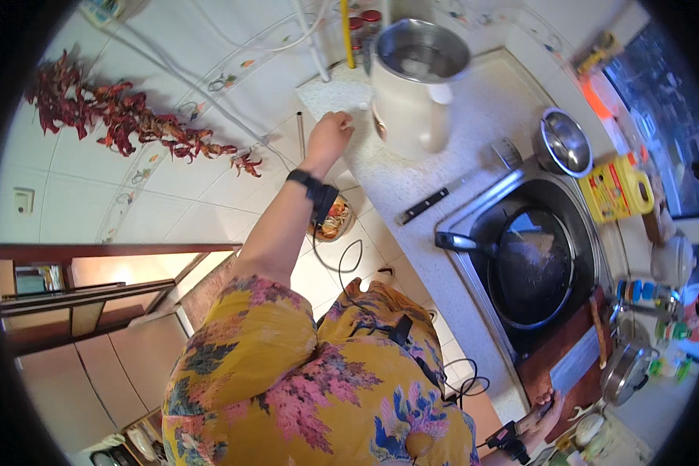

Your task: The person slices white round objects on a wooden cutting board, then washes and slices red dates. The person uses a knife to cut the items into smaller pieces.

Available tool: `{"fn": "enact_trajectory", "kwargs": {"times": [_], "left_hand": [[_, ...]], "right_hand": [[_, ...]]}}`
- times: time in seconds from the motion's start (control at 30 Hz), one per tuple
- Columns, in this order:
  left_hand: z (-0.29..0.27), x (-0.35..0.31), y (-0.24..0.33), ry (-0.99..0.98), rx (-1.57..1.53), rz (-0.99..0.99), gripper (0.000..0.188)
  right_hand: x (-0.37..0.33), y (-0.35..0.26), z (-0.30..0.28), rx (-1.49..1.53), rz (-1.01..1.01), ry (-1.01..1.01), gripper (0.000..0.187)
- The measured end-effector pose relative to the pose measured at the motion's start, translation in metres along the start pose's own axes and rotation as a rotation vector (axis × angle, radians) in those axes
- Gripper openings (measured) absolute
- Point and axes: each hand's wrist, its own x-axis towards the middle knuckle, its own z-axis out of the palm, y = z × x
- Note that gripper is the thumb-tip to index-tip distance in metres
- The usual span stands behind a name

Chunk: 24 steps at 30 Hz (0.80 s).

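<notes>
My left hand (330,132) reaches out to the near edge of a white cloth or board (330,95) on the speckled counter (412,179). Its fingers curl down onto that edge, seen from the back, so its grip is hidden. Right beside it stands a white electric cooker (412,101) with an open steel inner pot. A black band sits on that wrist. My right hand (542,410) lies low at the right, against the edge of a reddish-brown board (555,342) by the stove. What its fingers hold is unclear.
A black wok (532,268) sits on the sunken stove, its handle pointing left. Behind it are a steel bowl (565,144) and a yellow oil jug (615,186). A dark-handled knife (425,205) lies on the counter. Dried red chillies (124,116) hang on the tiled wall.
</notes>
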Motion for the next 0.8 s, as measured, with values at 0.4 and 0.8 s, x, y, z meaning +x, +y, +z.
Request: {"fn": "enact_trajectory", "kwargs": {"times": [0.4, 0.8], "left_hand": [[0.083, 0.125, -0.067, -0.278, 0.290, 0.186, 0.025], [0.086, 0.179, -0.114, -0.597, 0.299, 0.413, 0.035]], "right_hand": [[0.011, 0.015, -0.005, -0.256, -0.103, 0.027, 0.013], [0.021, 0.033, -0.017, -0.203, -0.144, 0.305, 0.007]]}}
